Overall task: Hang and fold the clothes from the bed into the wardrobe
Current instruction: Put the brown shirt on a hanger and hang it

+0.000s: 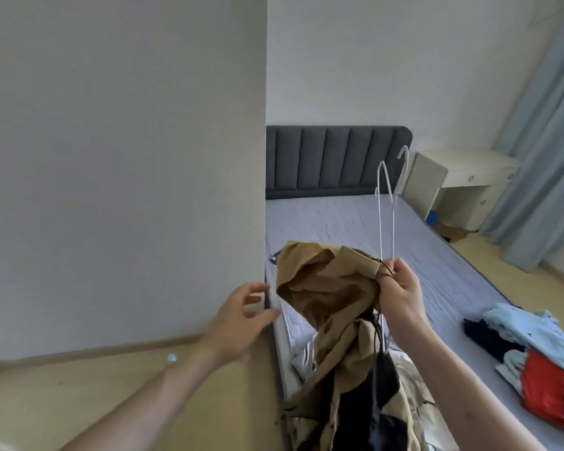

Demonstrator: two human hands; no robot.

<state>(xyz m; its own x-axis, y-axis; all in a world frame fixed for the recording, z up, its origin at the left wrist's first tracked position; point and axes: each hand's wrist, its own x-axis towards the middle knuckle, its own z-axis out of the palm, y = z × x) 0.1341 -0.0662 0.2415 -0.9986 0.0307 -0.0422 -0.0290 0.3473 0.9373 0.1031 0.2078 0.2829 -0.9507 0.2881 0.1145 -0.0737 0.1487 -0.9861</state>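
My right hand grips a tan garment together with a white wire hanger, whose hook points up over the bed. The garment hangs down bunched, with dark cloth below it. My left hand is open, fingers spread, at the edge of a tall light panel on the left, touching or almost touching it. A pile of clothes, pale blue, red and dark, lies on the bed at the right.
A grey padded headboard stands at the far end of the bed. A cream bedside desk sits at the right by pale blue curtains. The floor is light wood.
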